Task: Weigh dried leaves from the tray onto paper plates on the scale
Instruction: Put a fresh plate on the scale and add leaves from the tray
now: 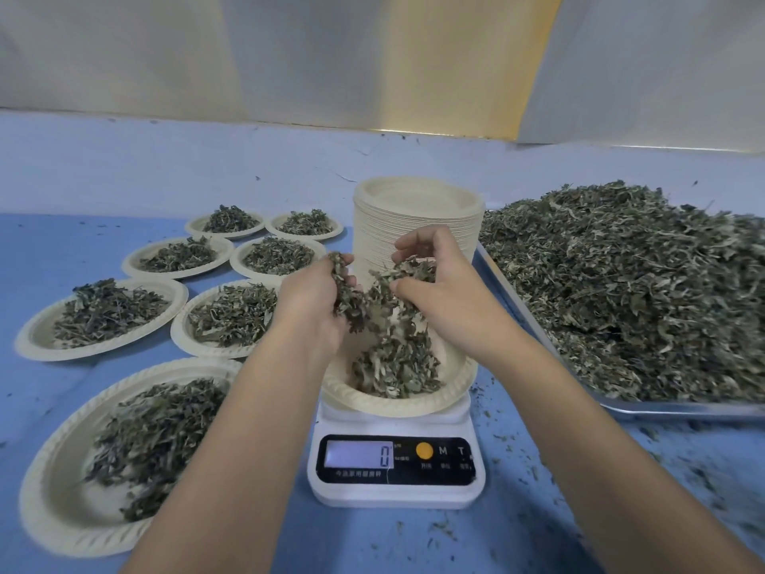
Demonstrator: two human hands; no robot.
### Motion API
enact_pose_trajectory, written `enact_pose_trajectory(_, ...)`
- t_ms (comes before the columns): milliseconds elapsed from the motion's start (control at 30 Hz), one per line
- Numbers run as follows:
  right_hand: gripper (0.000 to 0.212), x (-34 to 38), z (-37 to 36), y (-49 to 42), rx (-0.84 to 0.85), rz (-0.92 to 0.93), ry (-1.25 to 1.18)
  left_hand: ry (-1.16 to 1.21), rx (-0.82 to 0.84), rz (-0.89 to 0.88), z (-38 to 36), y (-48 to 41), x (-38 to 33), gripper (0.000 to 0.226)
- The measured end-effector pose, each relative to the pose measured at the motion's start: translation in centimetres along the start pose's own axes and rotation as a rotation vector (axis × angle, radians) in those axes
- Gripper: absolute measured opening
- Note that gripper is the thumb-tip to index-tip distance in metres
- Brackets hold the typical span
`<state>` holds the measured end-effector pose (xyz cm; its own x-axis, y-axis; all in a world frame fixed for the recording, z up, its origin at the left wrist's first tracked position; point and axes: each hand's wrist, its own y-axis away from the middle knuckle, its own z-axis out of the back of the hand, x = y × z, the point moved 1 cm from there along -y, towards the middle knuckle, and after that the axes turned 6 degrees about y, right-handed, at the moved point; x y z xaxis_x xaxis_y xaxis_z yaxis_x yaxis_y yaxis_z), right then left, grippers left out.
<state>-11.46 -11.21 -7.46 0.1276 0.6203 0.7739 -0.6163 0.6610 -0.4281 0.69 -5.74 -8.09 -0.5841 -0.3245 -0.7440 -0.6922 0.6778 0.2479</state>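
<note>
Blue tabletop (62, 250): your left hand (314, 300) and right hand (439, 296) each grip a clump of dried leaves (385, 308) above the paper plate (397, 406) on the scale (395, 495), whose display reads 0. Heaped tray (662, 408) lies right; seven filled plates (45, 337) left.

dried leaves (393, 366) heaped on paper plate (397, 404) atop white scale (395, 498); tray (683, 409) right, piled full.
</note>
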Motion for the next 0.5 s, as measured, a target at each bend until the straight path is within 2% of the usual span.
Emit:
enact_pose_trajectory(233, 0.043, -0.8, 0.0, 0.1, 0.083, -0.089, 0.137, 0.145, 0.013, 0.024, 0.3, -0.4, -1.2, 0.033)
enact_pose_trajectory(367, 0.029, -1.2, 0.2, 0.0, 0.099, -0.107, 0.176, 0.172, 0.026, 0.037, 0.3, -0.1, -1.7, 0.031)
enact_pose_trajectory(500, 0.021, -1.4, 0.4, -0.1, 0.019, -0.118, 0.145, 0.251, 0.042, 0.085, 0.1, 0.4, -2.1, 0.031)
